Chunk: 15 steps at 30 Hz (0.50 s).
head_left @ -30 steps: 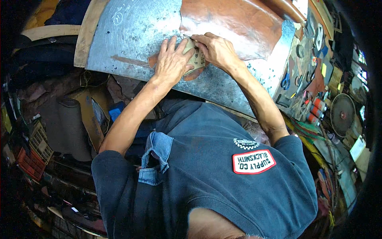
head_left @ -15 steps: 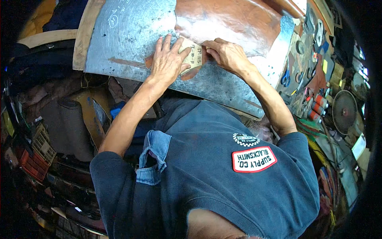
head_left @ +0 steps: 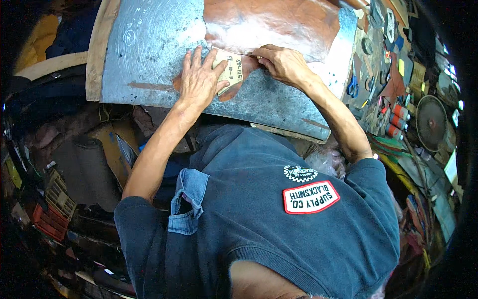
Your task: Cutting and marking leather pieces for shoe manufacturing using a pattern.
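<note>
A large brown leather piece (head_left: 279, 25) lies on a grey metal-topped work table (head_left: 144, 65). A small tan card template (head_left: 231, 72) with handwriting rests on the leather's lower edge. My left hand (head_left: 199, 79) lies flat on the template's left part with its fingers spread, pressing it down. My right hand (head_left: 281, 62) is at the template's upper right edge, fingers curled tightly together. Whether it pinches a thin tool is hidden. My dark blue shirt fills the lower view.
Blue-handled scissors (head_left: 352, 87), red cylinders (head_left: 396, 117) and a round dark disc (head_left: 430, 122) crowd the right side among many tools. The table has a wooden edge (head_left: 94, 60) on the left. Red crates (head_left: 47, 222) and dark clutter lie lower left.
My hands were bunched over the template. The left hand has since spread flat on its left part, uncovering the card, and the right hand has shifted to its upper right edge.
</note>
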Motion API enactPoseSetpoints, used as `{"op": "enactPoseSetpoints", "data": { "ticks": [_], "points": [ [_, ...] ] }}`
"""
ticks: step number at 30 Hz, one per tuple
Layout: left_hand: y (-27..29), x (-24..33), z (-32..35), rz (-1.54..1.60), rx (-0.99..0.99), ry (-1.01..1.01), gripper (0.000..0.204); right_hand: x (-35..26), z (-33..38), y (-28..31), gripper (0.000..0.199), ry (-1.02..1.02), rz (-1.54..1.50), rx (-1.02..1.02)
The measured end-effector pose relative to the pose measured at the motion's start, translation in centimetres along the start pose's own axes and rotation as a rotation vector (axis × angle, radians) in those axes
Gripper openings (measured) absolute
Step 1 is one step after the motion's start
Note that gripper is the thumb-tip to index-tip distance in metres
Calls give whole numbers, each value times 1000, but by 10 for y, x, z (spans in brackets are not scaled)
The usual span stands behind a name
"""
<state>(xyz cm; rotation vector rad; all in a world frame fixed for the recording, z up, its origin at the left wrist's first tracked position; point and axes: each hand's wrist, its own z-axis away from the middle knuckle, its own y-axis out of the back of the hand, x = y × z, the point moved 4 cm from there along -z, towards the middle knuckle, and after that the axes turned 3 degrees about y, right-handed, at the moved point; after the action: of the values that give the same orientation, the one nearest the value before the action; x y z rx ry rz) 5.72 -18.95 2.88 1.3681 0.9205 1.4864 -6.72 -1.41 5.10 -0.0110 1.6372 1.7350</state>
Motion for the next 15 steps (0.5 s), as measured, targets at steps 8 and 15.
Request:
{"op": "enactPoseSetpoints", "data": {
  "ticks": [8,15],
  "points": [
    [2,6,-7,-44,11,-119,51,-47,33,-32,30,-328,-352,362],
    [1,7,-9,-65,52,-181,53,-67,31,-57,29,-509,-228,478]
  ]
}}
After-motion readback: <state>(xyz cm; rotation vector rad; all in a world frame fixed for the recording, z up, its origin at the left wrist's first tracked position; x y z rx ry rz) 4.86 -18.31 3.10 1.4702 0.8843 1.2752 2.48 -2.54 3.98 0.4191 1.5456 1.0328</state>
